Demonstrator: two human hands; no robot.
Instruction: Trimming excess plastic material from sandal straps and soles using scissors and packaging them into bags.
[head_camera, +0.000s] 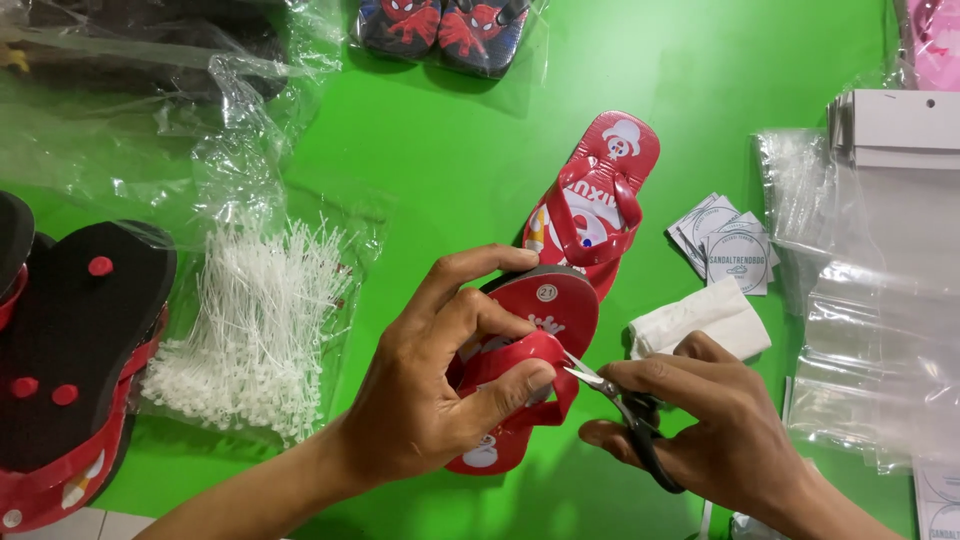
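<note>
Head view: left hand grips a red flip-flop by its strap over the green table — right hand grasps small scissors, tips touching that strap

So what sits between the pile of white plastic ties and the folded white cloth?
In the head view, the left hand gripping a red sandal fills that stretch, above bare green table.
</note>
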